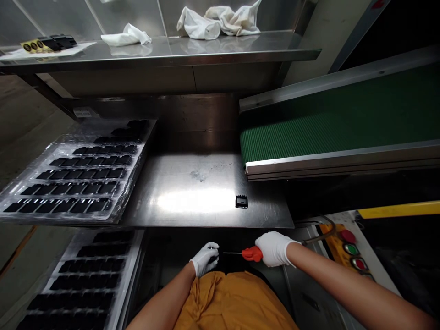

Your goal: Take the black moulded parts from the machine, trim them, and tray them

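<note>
My right hand (275, 249), in a white glove, is closed around a red-orange air blow gun (252, 254). Its thin nozzle points left toward my left hand (205, 259), which is also gloved. The left fingers are curled around a small black plastic part, mostly hidden by the glove. A gap separates the nozzle tip from that hand. Above both hands, a similar black plastic part (241, 201) lies near the front edge of the steel table (185, 174).
Clear trays (129, 192) with rows of black parts stand at left, another tray (132, 261) below. A green conveyor belt (337, 114) slopes at right, above a button box (338, 233). White cloths (199, 25) and black parts (60, 42) lie on the steel shelf (165, 52).
</note>
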A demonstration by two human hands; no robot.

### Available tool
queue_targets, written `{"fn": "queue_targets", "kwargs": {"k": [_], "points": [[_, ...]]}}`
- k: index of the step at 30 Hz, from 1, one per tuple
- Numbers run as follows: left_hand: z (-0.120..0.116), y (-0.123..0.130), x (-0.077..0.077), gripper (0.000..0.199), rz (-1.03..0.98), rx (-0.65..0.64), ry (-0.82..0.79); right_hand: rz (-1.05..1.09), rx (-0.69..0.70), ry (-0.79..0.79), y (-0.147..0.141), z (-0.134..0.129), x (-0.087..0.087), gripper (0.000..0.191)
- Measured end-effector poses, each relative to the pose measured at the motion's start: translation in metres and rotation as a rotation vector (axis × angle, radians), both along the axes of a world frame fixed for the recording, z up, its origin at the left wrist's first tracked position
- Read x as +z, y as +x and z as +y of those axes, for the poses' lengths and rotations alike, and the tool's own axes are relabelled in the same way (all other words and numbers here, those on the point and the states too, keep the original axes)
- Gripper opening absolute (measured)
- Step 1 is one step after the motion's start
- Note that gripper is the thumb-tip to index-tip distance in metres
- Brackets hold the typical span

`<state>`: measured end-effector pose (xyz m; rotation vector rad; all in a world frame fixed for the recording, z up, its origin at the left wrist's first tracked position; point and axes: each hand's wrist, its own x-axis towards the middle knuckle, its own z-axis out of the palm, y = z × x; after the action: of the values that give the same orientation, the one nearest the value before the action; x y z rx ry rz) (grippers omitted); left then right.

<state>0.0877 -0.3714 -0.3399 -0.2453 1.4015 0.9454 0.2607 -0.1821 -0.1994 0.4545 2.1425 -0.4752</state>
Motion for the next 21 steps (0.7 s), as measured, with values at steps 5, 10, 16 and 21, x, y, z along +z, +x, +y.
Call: {"fn": "queue_targets", "kwargs": {"k": [5,10,16,21], "points": [[0.005,0.000,-0.001,0.022,-0.032,0.123,-0.004,0.005,0.021,-0.024,-0.002,-0.005,-0.001,0.036],[0.010,0.005,-0.004,0.047,-0.027,0.021,-0.139,0.025,0.040,-0.021,-0.006,-0.006,0.002,0.034],[0.016,0.013,-0.005,0.053,0.072,-0.044,-0.192,0.013,0.095,-0.007,-0.005,-0.006,-0.003,0.032],[0.014,0.027,-0.013,0.048,0.215,-0.227,-0.101,0.046,0.165,-0.017,0.001,-0.006,-0.013,0.029]]}}
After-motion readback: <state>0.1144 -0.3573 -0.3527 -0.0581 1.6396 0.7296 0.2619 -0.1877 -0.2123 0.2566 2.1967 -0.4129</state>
